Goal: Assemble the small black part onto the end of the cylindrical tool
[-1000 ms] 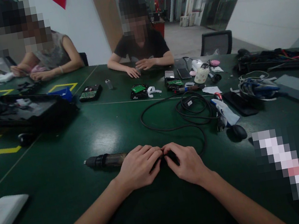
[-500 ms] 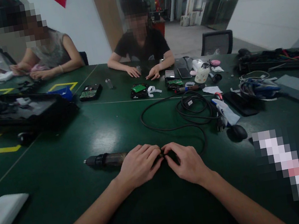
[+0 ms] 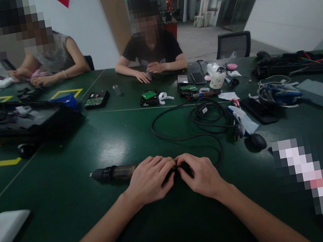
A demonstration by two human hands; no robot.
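An electric screwdriver [image 3: 116, 173] lies flat on the green table, its dark tip to the left. My left hand [image 3: 152, 179] is wrapped over its rear half and covers it. At the tail end my right hand [image 3: 201, 175] pinches a small dark part that looks like the cable's connector, mostly hidden by the fingers. The fingertips of both hands nearly meet there. From behind my right hand a black cable [image 3: 221, 148] curves away and loops into a coil on the table.
A black mouse [image 3: 256, 142] and a blue-white packet [image 3: 244, 119] lie to the right. Circuit-board units [image 3: 149, 97] stand farther back, before a co-worker [image 3: 152, 51]. A large black tray-like housing [image 3: 21, 125] fills the left. White padded pieces [image 3: 5, 236] flank me.
The co-worker opposite has brought one hand inward over the small cylinder by the other hand. My hands stay at the screwdriver's tail with hardly any movement.
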